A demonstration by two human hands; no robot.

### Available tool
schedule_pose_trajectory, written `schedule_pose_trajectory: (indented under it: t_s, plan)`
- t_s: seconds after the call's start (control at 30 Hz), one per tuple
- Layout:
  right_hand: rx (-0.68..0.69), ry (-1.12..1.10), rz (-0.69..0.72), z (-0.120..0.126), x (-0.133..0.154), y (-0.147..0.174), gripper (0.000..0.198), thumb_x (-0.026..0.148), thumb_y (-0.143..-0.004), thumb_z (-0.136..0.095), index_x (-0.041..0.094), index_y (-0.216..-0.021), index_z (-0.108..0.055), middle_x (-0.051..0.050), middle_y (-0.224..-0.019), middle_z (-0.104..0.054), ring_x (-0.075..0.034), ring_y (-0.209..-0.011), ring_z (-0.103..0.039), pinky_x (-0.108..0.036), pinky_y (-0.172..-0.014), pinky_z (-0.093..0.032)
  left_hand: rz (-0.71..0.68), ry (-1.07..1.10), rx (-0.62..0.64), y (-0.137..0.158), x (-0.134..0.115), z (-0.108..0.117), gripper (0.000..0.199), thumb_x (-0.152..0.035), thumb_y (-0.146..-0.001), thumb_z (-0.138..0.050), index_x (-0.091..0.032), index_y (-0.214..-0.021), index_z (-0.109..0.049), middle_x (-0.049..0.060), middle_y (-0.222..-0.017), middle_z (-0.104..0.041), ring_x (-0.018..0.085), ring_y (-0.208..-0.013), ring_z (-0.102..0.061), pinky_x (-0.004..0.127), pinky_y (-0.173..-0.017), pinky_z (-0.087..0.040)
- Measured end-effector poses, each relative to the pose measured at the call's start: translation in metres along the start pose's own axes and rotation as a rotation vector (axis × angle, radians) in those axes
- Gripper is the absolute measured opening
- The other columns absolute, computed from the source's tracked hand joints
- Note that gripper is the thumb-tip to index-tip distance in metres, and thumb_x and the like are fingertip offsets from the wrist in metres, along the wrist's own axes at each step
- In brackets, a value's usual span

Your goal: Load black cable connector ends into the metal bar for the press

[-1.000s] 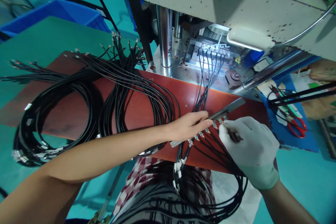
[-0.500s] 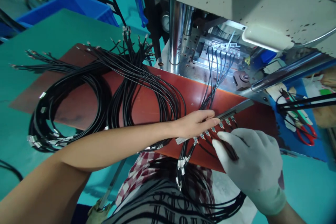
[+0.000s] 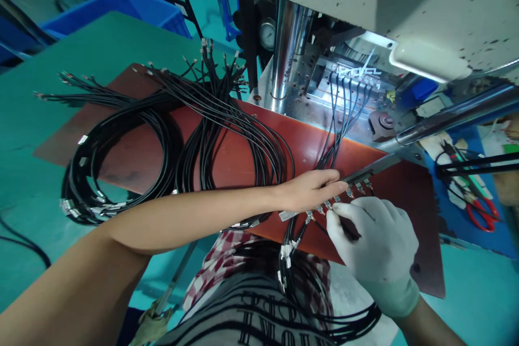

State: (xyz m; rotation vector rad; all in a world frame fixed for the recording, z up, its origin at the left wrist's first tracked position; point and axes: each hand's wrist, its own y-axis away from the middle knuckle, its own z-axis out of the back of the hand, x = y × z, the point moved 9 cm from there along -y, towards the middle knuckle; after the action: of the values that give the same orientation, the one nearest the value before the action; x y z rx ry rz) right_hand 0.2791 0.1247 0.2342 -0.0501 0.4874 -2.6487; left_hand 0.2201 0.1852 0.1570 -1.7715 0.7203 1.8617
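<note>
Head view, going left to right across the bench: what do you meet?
Blue bin → coiled black cables → steel column → left hand on the metal bar → gloved right hand → red-handled scissors.

green bench [image 3: 48,97]; red board [image 3: 227,157] on it; black cable coils [image 3: 133,157] on board

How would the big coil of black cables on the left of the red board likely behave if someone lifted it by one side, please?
The coil of black cables would probably sag and spread: its thin strands lie in loose loops with nothing visibly binding them. Its free ends fan out separately, so they could snag or tangle. On the smooth red board, a push would likely slide it unevenly.
</note>
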Motion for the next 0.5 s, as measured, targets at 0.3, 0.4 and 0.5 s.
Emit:
schedule_pose_trajectory:
  t_s: [0.3, 0.4, 0.5]
  plan:
    - [0.028, -0.028, 0.100, 0.004, 0.013, 0.001, 0.009, 0.030, -0.083, -0.065, 0.025, -0.082, -0.073, 0.001, -0.067, -0.062, -0.017, -0.063, -0.050, -0.034, -0.062, -0.027, 0.014, 0.051, -0.023, 0.000, 0.005, 0.001, 0.034, -0.040, -0.096, -0.041, -0.018, -0.069, -0.038, -0.005, -0.064, -0.037, 0.008, -0.060, -0.037, 0.023, -0.054, -0.032]
    - [0.026, -0.062, 0.084, -0.001, 0.014, -0.002, 0.008, 0.026, -0.082, -0.065, 0.024, -0.078, -0.072, 0.001, -0.062, -0.059, -0.016, -0.062, -0.049, -0.035, -0.062, -0.026, 0.015, 0.060, -0.028, 0.000, 0.006, 0.001, 0.034, -0.041, -0.095, -0.042, -0.018, -0.069, -0.038, -0.006, -0.063, -0.036, 0.008, -0.059, -0.036, 0.023, -0.054, -0.031]
    - [-0.002, -0.082, 0.074, -0.003, 0.017, -0.002, 0.010, 0.023, -0.079, -0.065, 0.022, -0.071, -0.070, 0.001, -0.059, -0.056, -0.016, -0.061, -0.049, -0.034, -0.063, -0.028, 0.003, 0.055, -0.033, 0.000, 0.005, 0.001, 0.034, -0.040, -0.095, -0.042, -0.018, -0.069, -0.038, -0.005, -0.064, -0.034, 0.009, -0.061, -0.035, 0.023, -0.055, -0.031]
